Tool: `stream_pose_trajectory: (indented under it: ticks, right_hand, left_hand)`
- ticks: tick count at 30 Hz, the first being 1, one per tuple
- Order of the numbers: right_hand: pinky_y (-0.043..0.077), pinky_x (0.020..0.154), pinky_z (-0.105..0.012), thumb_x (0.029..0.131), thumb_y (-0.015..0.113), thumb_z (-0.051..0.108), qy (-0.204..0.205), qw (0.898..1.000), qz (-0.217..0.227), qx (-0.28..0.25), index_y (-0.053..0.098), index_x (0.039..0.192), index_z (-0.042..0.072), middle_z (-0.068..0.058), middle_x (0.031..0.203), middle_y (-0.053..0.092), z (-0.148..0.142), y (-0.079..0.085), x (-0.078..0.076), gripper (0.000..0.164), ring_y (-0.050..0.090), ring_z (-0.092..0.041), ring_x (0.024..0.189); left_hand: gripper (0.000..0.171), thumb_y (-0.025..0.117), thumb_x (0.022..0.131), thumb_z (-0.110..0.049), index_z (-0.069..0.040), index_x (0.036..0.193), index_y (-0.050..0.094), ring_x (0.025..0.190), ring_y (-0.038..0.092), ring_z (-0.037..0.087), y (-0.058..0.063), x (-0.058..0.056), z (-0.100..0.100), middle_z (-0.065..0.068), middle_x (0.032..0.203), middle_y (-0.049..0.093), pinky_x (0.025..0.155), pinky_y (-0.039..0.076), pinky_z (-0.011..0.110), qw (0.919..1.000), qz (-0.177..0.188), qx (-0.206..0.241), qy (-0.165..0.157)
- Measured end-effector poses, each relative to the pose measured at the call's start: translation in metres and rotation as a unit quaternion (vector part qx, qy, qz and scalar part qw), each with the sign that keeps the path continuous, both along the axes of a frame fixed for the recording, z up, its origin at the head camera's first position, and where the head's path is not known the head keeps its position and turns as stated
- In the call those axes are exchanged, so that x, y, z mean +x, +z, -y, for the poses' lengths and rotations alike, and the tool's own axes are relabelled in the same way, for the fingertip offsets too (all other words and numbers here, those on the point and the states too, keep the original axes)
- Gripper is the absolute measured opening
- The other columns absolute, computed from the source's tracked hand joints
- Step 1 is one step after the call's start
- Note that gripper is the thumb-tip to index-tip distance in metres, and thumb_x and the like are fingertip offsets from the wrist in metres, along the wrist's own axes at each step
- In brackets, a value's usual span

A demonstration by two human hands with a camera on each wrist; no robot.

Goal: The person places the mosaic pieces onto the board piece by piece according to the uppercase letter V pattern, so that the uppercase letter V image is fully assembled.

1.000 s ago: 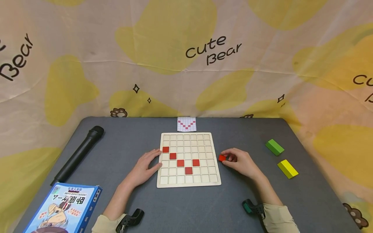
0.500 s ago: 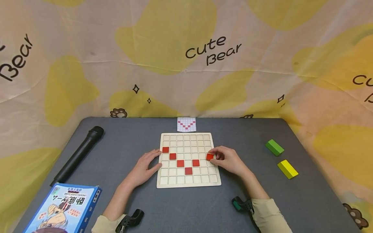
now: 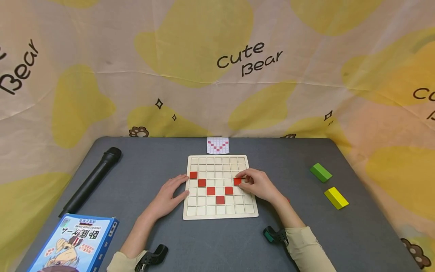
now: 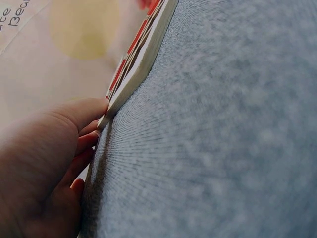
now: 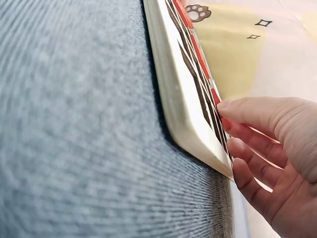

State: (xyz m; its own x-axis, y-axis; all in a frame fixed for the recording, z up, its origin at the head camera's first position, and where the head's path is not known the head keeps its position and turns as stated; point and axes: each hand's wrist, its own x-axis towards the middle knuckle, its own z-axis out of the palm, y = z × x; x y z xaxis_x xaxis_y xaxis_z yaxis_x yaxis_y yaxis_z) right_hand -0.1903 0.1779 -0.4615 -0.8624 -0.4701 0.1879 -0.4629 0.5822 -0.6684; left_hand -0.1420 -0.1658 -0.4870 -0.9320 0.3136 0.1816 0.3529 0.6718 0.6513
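Note:
A pale wooden grid board (image 3: 221, 216) lies mid-table, with several red square tiles (image 3: 220, 200) sitting in its cells. Thumb and fingers of my right hand (image 3: 259, 185) pinch another red tile (image 3: 237, 181) over a cell on the board's right side. Close up in the right wrist view, that thumb presses at the red tile's edge (image 5: 216, 96). My left hand (image 3: 165, 196) rests on the table, its extended fingertips and thumb touching the board's left edge; the left wrist view shows the thumb at the board's side (image 4: 131, 89).
Behind the board stands a small pattern card (image 3: 218, 145) with a red V on a grid. Green (image 3: 321, 172) and yellow (image 3: 336, 198) blocks lie at right. A black microphone (image 3: 91, 181) and a blue game box (image 3: 73, 241) occupy the left. Some red peeks out behind my right forearm.
My right hand has carried the red tile leftward from beside the board onto a cell on its right side. The left hand has stayed at the board's edge.

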Motion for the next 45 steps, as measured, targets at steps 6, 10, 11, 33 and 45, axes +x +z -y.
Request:
stream_pose_trajectory:
  ticks: [6, 10, 11, 33, 45]
  right_hand:
    - [0.043, 0.063, -0.026, 0.084, 0.075, 0.009, -0.003, 1.0, 0.001, -0.003, 0.073, 0.106, 0.014, 0.001, 0.086, 0.061, 0.003, 0.0, 0.001, 0.023, 0.051, -0.013, 0.072]
    - [0.043, 0.063, -0.025, 0.084, 0.075, 0.01, -0.011, 1.0, 0.0, -0.004, 0.073, 0.106, 0.014, 0.0, 0.088, 0.061, 0.002, 0.0, 0.003, 0.023, 0.05, -0.014, 0.071]
    - [0.042, 0.063, -0.025, 0.084, 0.075, 0.01, -0.012, 1.0, 0.0, -0.005, 0.073, 0.106, 0.014, 0.001, 0.087, 0.061, 0.001, 0.0, 0.003, 0.023, 0.05, -0.013, 0.071]
    - [0.054, 0.08, -0.039, 0.091, 0.067, 0.006, -0.055, 0.998, -0.008, 0.022, 0.072, 0.113, 0.017, 0.005, 0.108, 0.069, -0.084, 0.01, 0.029, 0.025, 0.061, -0.013, 0.093]
    - [0.051, 0.078, -0.027, 0.081, 0.063, -0.01, -0.032, 0.998, 0.027, 0.055, 0.07, 0.113, 0.017, 0.006, 0.112, 0.066, -0.125, 0.005, 0.053, 0.043, 0.056, -0.014, 0.094]
  left_hand:
    - [0.053, 0.067, 0.093, -0.02, 0.0, 0.139, 0.051, 0.137, 0.037, 0.04, 0.001, 0.0, 0.0, 0.021, 0.145, 0.046, 0.111, 0.026, 0.059, 1.0, 0.0, -0.004, 0.002]
    - [0.052, 0.066, 0.093, -0.02, 0.0, 0.139, 0.051, 0.137, 0.037, 0.04, 0.001, 0.0, 0.0, 0.021, 0.145, 0.046, 0.11, 0.027, 0.06, 1.0, -0.001, -0.005, 0.002]
    - [0.052, 0.066, 0.094, -0.02, 0.0, 0.139, 0.051, 0.137, 0.037, 0.04, 0.001, 0.0, 0.0, 0.021, 0.145, 0.046, 0.11, 0.027, 0.06, 1.0, -0.001, -0.005, 0.002]
    - [0.052, 0.066, 0.094, -0.019, 0.001, 0.139, 0.051, 0.137, 0.035, 0.041, 0.003, 0.0, 0.0, 0.022, 0.145, 0.045, 0.111, 0.025, 0.06, 1.0, 0.008, 0.003, -0.001]
    - [0.053, 0.066, 0.094, -0.021, 0.0, 0.14, 0.051, 0.137, 0.036, 0.04, 0.001, 0.0, 0.001, 0.021, 0.145, 0.046, 0.11, 0.027, 0.061, 1.0, 0.007, -0.002, -0.001]
